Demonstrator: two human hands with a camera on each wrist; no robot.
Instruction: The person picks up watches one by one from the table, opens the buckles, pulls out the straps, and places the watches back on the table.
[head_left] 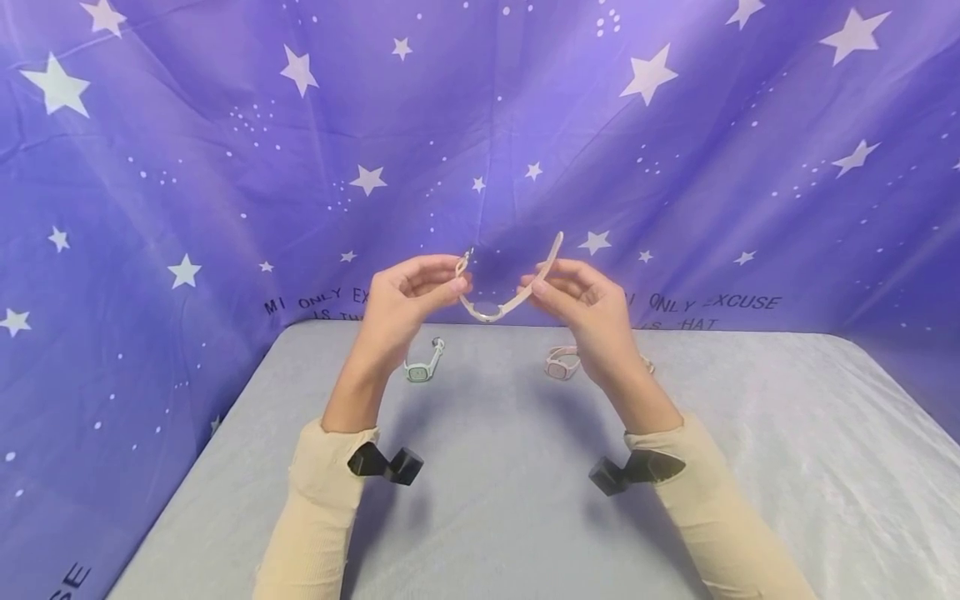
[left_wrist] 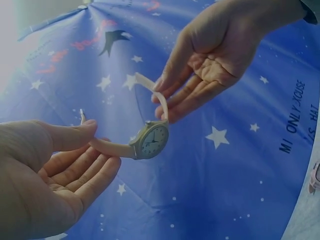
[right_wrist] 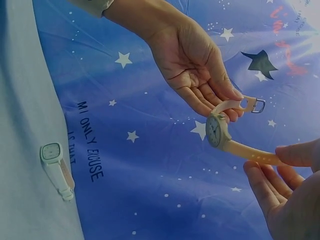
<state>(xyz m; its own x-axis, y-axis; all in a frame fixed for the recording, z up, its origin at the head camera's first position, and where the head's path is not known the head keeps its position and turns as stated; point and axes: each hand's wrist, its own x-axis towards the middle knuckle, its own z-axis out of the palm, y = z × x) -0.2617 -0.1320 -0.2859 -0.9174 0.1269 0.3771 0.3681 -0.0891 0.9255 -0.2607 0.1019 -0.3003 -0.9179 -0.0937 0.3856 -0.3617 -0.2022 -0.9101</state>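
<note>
A wristwatch with a pale cream strap [head_left: 487, 317] hangs in a curve between both hands, above the table. Its round dial [left_wrist: 153, 140] with dark hands shows in the left wrist view. The left hand [head_left: 408, 302] pinches the buckle half of the strap between thumb and fingers; the metal buckle [right_wrist: 258, 105] sticks out past them. The right hand [head_left: 588, 308] pinches the other strap half, the one with small holes [right_wrist: 257, 156], and the strap's free end rises above its thumb. The strap is unfastened.
On the grey cloth-covered table [head_left: 495, 500], a pale green square watch [head_left: 420, 372] lies behind the left wrist. A pink watch [head_left: 559, 365] lies near the right wrist, partly covered by it. Behind the table hangs a purple star-patterned cloth [head_left: 480, 125].
</note>
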